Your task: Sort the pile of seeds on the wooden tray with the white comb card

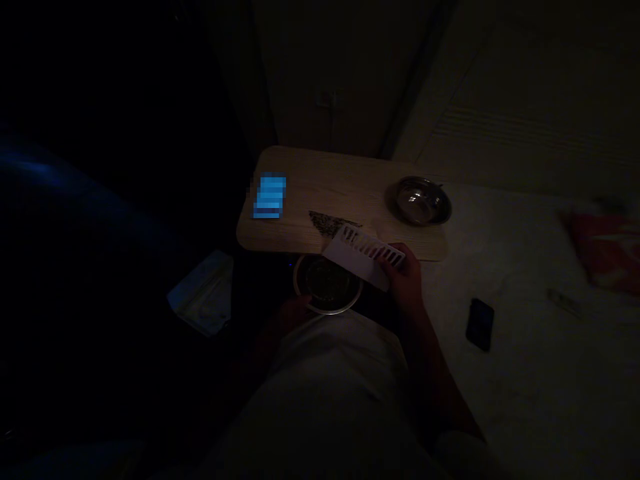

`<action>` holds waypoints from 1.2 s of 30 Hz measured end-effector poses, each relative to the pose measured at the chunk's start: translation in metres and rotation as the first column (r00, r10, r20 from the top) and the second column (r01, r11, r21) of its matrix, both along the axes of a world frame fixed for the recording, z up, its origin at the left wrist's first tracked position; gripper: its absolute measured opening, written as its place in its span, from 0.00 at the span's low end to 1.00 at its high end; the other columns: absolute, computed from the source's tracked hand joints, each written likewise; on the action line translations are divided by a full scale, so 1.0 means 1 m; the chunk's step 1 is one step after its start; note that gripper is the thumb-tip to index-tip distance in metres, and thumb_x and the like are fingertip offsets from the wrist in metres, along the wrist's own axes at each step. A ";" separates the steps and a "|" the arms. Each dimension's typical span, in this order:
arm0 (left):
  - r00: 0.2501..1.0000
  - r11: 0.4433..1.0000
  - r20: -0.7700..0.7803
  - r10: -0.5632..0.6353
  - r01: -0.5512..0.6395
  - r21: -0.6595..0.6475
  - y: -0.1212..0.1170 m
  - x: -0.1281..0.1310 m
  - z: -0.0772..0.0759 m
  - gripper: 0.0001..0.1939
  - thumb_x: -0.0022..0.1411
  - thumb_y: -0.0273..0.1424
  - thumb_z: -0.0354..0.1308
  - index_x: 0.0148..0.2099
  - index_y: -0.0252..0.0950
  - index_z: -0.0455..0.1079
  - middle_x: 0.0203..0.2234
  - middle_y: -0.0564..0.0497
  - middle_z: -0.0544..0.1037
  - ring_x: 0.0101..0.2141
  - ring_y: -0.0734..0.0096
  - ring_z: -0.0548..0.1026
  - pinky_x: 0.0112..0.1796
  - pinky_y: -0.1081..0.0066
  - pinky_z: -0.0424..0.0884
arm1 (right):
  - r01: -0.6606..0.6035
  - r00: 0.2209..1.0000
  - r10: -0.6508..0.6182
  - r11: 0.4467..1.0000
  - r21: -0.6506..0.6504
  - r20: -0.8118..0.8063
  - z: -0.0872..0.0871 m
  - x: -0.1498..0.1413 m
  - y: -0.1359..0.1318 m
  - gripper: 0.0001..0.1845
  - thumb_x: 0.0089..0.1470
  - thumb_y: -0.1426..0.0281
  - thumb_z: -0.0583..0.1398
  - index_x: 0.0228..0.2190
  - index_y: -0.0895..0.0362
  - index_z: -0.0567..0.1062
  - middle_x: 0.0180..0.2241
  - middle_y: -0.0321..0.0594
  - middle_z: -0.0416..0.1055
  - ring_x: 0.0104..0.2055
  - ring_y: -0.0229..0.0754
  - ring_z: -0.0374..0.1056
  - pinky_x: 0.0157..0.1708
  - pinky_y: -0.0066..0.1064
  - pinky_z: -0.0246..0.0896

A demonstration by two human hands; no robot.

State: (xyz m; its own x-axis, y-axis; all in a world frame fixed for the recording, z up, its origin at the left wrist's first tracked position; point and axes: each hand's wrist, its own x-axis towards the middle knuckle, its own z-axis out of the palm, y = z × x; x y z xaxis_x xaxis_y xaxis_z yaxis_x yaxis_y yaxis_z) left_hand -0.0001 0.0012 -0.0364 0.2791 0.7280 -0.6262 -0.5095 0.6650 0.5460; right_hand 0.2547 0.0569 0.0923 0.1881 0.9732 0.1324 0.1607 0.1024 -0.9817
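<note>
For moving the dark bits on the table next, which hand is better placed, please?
Probably the right hand: it holds the white slotted piece, whose far end is beside the dark bits. The left hand is lower, at the near bowl.

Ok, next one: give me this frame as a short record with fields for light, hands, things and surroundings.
Light: very dim
Right hand: holds a white slotted tool
Left hand: at the rim of the lower bowl; grip too dark to tell
Lower bowl: just off the table's near edge, in front of the person
Dark grains: spread on the wooden table, by the tool's left end
Table, right end: shiny metal bowl
Table, left end: pixelated blue patch
Pale surface, right: dark phone
</note>
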 end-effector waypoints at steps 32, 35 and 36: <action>1.000 0.998 0.019 0.019 -0.020 0.067 0.002 0.004 0.014 0.18 0.47 0.33 0.70 0.42 0.37 0.78 0.39 0.45 0.84 0.55 0.44 0.75 0.57 0.53 0.66 | 0.220 0.971 -0.232 0.961 0.165 0.062 -0.006 -0.007 0.022 0.08 0.53 0.66 0.62 0.35 0.55 0.71 0.34 0.37 0.74 0.36 0.39 0.69 0.40 0.33 0.63; 0.999 0.995 0.045 0.006 -0.010 0.100 0.003 0.006 0.015 0.19 0.46 0.34 0.70 0.43 0.36 0.78 0.40 0.44 0.84 0.54 0.42 0.75 0.57 0.51 0.66 | 0.178 0.980 -0.190 0.972 0.156 0.066 -0.006 -0.006 0.020 0.08 0.52 0.67 0.63 0.35 0.55 0.71 0.33 0.36 0.74 0.35 0.39 0.69 0.40 0.33 0.63; 0.999 0.994 0.050 0.007 -0.012 0.110 0.002 0.007 0.015 0.20 0.46 0.34 0.70 0.43 0.37 0.78 0.40 0.44 0.84 0.55 0.42 0.74 0.57 0.51 0.66 | 0.177 0.980 -0.188 0.972 0.153 0.061 -0.005 -0.006 0.019 0.08 0.52 0.67 0.63 0.35 0.55 0.71 0.33 0.36 0.74 0.35 0.39 0.69 0.40 0.33 0.64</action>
